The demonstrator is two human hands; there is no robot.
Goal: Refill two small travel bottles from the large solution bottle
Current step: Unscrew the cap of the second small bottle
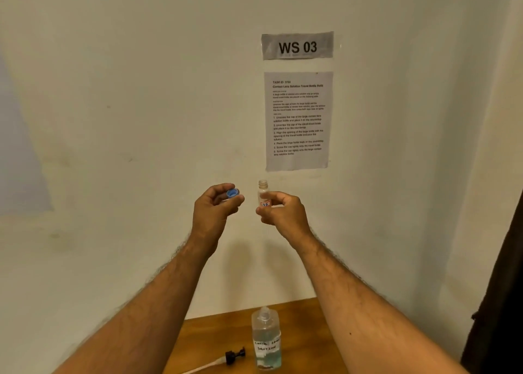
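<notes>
My right hand (283,210) grips a small clear travel bottle (263,193) held upright in front of the wall; its threaded neck is uncapped and a small label reads 17B. My left hand (213,208) pinches its blue cap (232,193), a short way left of the bottle, inner threads facing me. Below, on the wooden table (215,334), stands the large clear solution bottle (266,341) with a handwritten white label, open at the top and partly filled. A second travel bottle is not in view.
A black pump top with a white tube (226,358) lies on the table left of the large bottle. On the wall hang a "WS 03" sign (297,46) and a printed task sheet (298,120). A dark curtain (498,303) edges the right side.
</notes>
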